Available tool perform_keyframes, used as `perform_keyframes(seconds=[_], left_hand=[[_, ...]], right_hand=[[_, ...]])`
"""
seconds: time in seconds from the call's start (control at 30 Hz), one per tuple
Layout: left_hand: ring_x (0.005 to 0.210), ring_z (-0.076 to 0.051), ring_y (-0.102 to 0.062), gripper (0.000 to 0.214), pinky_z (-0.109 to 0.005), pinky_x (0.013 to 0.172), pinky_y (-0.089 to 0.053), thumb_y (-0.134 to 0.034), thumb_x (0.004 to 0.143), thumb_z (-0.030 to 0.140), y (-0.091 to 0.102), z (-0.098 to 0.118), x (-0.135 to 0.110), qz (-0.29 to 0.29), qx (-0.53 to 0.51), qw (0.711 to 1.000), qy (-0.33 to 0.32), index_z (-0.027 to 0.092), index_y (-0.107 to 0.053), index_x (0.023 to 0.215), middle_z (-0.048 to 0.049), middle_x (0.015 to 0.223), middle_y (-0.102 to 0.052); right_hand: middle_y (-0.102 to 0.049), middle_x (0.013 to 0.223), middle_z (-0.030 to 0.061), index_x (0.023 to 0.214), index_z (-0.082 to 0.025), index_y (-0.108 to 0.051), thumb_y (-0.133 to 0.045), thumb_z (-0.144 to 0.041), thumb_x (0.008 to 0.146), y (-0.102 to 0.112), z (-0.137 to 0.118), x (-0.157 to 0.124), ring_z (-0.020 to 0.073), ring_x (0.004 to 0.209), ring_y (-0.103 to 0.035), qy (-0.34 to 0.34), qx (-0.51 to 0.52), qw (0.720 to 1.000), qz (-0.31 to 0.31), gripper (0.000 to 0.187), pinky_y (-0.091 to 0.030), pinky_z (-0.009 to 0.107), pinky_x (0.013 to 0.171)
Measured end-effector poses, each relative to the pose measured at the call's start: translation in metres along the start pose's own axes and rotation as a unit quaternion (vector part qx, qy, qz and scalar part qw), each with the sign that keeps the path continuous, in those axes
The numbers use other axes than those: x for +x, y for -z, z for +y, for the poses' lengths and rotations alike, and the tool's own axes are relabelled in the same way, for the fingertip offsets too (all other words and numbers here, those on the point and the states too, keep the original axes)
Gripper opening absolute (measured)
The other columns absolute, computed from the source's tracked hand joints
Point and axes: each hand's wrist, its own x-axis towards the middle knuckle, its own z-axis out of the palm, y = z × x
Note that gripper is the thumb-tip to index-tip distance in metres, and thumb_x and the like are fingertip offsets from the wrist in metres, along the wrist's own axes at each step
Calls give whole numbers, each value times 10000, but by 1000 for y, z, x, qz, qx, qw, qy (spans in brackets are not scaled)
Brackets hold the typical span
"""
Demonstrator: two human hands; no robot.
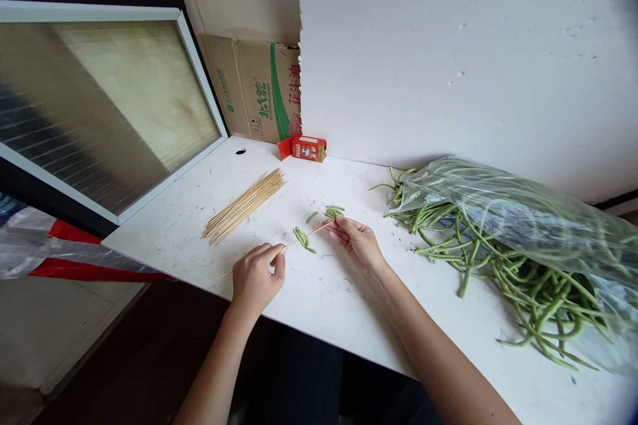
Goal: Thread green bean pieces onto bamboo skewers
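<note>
My left hand (258,277) is closed around a thin bamboo skewer (319,230), whose far end sticks out past the hand to the left. Cut green bean pieces (302,237) sit bunched along the skewer between my hands. The fingers of my right hand (356,242) pinch the skewer's other end. Just behind those fingertips lies a small group of cut bean pieces (335,211), partly covered by them. A single bean piece (312,217) rests on the white tabletop (319,292) to its left.
A bundle of bamboo skewers (244,208) lies at left. Long green beans (538,305) spill from a clear plastic bag (498,196) at right. A red box (309,148) stands at the back near a cardboard carton (249,89). A framed glass panel (119,99) borders the left side.
</note>
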Motion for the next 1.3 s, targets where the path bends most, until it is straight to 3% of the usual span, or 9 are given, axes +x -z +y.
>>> perform_keyframes(seconds=[0.57,1.3], left_hand=[[778,-179,-678,292,-274,721,-449,-506,1026,288,-2,-2,0,6,-7,1000,-4,249,-795,1007,-42,786,-728],[722,-156,-672,232,-257,671,-443,-557,1007,258,-9,-6,-2,41,-8,998,-37,250,-789,1009,-16,749,-714]], right_hand=[[-828,1114,113,997,-156,-830,-931,-429,754,-4,0,-4,190,1032,-785,-19,18,1000,-3,379,-638,215,879],[-828,1110,111,972,-171,-828,-930,-449,753,-7,6,-4,219,1074,-777,-6,18,1000,-2,368,-639,282,937]])
